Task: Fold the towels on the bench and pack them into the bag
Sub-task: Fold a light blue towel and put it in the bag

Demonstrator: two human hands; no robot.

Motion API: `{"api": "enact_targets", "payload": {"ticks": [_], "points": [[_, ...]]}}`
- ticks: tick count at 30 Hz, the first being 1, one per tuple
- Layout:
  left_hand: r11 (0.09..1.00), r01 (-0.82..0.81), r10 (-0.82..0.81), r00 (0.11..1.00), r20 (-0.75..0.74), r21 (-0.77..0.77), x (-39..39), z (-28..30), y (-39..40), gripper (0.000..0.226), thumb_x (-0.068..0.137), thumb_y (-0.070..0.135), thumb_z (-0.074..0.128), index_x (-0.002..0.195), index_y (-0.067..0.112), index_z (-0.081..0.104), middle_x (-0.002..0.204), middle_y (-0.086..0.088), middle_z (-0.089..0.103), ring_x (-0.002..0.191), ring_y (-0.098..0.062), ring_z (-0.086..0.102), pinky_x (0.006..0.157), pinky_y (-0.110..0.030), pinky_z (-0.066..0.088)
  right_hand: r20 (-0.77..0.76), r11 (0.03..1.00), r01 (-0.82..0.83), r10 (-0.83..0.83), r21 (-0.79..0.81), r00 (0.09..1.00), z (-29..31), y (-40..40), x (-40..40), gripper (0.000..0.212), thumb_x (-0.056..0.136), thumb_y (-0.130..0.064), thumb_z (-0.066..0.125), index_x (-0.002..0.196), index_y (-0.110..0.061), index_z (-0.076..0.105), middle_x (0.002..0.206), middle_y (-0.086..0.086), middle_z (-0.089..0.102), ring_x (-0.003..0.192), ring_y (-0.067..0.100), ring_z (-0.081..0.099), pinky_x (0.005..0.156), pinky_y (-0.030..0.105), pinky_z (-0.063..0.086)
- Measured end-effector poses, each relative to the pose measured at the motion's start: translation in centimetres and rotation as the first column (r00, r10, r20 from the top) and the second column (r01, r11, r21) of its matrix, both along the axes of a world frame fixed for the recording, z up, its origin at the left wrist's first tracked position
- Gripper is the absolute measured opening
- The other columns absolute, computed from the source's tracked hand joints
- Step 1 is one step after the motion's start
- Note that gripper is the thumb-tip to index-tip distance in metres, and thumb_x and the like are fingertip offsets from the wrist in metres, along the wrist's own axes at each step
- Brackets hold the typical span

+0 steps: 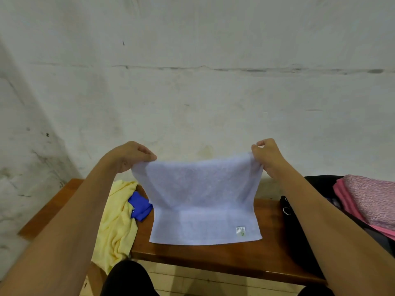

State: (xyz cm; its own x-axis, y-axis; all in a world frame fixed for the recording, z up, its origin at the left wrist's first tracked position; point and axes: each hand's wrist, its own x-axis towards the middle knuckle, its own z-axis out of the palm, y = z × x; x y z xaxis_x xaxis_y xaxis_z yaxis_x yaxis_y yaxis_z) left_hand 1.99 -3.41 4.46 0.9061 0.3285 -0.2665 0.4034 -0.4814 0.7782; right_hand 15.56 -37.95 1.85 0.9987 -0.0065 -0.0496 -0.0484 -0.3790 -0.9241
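our left hand (136, 155) and right hand (264, 155) pinch the light towel's (203, 199) far corners; if one slips, it flops crooked on the table (267, 212).

Your left hand (130, 155) and right hand (268, 155) are bare, with no gloves, rings or watch showing. Both forearms are uncovered all the way to the lower corners of the view, so no sleeve reaches your wrists or elbows. At the bottom edge, between your arms, you wear dark, black-looking clothing (126, 278) over your legs; its cut and fabric are too dim to tell.
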Motion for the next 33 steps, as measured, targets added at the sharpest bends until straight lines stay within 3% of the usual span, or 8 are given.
{"api": "enact_targets", "payload": {"ticks": [5,10,13,16,20,24,28,33], "points": [[0.953,0.282,-0.262,0.951,-0.167,0.114,-0.7,-0.3,0.6,0.057,0.051,0.058,0.083,0.096,0.023,0.077,0.109,0.002,0.070,0.104,-0.018,0.063,0.092,-0.036,0.054,-0.134,0.973,-0.211,0.198,-0.091,0.971,0.8,-1.0,-0.5,0.030,0.098,-0.003,0.042,0.098,-0.008,0.072,0.112,0.007,0.058,0.086,0.018,0.054,0.062,0.026,0.045],[0.851,0.473,-0.388,0.859,-0.333,0.227,-1.0,-0.9,0.1,0.063,0.045,0.047,0.086,0.105,0.033,0.071,0.118,0.009,0.060,0.111,-0.017,0.057,0.092,-0.038,0.055,-0.287,0.845,-0.503,0.443,-0.183,0.849,1.4,-1.9,-1.7,0.035,0.085,-0.041,0.074,0.094,-0.007,0.078,0.106,0.014,0.073,0.093,0.023,0.067,0.087,0.036,0.057],[0.673,0.576,-0.306,0.788,-0.535,0.464,-0.4,-1.9,-0.5,0.036,0.064,0.033,0.080,0.098,0.026,0.072,0.094,0.010,0.064,0.092,-0.015,0.061,0.080,-0.030,0.055,-0.409,0.484,-0.739,0.623,-0.468,0.667,1.5,-1.8,-2.9,0.031,0.073,-0.035,0.085,0.089,-0.011,0.075,0.081,0.000,0.073,0.078,0.018,0.067,0.068,0.025,0.053],[0.614,0.561,-0.170,0.781,-0.601,0.555,-0.1,-3.2,-1.0,0.028,0.083,0.027,0.066,0.063,0.015,0.052,0.061,0.000,0.041,0.056,-0.017,0.036,0.052,-0.025,0.033,-0.463,0.241,-0.684,0.581,-0.688,0.670,-0.1,-1.1,-3.0,0.046,0.079,-0.034,0.079,0.056,-0.012,0.046,0.045,-0.009,0.036,0.051,0.017,0.035,0.051,0.026,0.029],[0.630,0.443,-0.094,0.859,-0.503,0.638,0.6,-5.3,-0.4,0.040,0.095,0.031,0.052,0.061,0.014,0.039,0.064,-0.002,0.043,0.058,-0.018,0.033,0.056,-0.028,0.031,-0.361,0.344,-0.567,0.505,-0.749,0.784,-1.9,-1.1,-1.6,0.048,0.091,-0.025,0.064,0.055,-0.015,0.034,0.055,0.001,0.044,0.050,0.018,0.035,0.053,0.027,0.033],[0.698,0.034,0.010,0.998,-0.057,0.716,2.0,-6.3,-0.5,0.029,0.092,0.013,0.049,0.064,0.020,0.043,0.089,-0.010,0.058,0.086,-0.036,0.060,0.076,-0.041,0.050,-0.120,0.593,-0.347,0.387,-0.727,0.914,-1.0,-0.6,-1.4,0.025,0.073,-0.002,0.074,0.062,-0.007,0.053,0.071,0.015,0.069,0.066,0.031,0.067,0.062,0.038,0.057],[0.929,-0.130,0.039,0.965,0.259,0.345,3.7,-5.3,-2.1,0.015,0.090,0.002,0.048,0.084,0.003,0.062,0.086,-0.021,0.061,0.079,-0.041,0.066,0.055,-0.034,0.054,0.077,0.963,-0.257,0.264,-0.083,0.962,0.2,-0.1,-1.4,0.014,0.093,-0.007,0.061,0.080,-0.008,0.063,0.096,0.027,0.070,0.085,0.036,0.070,0.078,0.047,0.060],[1.000,-0.019,0.013,0.812,0.584,0.005,4.9,-3.4,-3.5,0.013,0.082,-0.001,0.047,0.073,-0.005,0.054,0.071,-0.012,0.052,0.069,-0.018,0.043,0.063,-0.035,0.038,0.123,0.934,-0.197,0.167,0.299,0.978,0.8,-0.5,-0.3,0.024,0.100,-0.006,0.050,0.118,-0.004,0.065,0.119,0.014,0.067,0.105,0.019,0.066,0.094,0.039,0.057]]}}
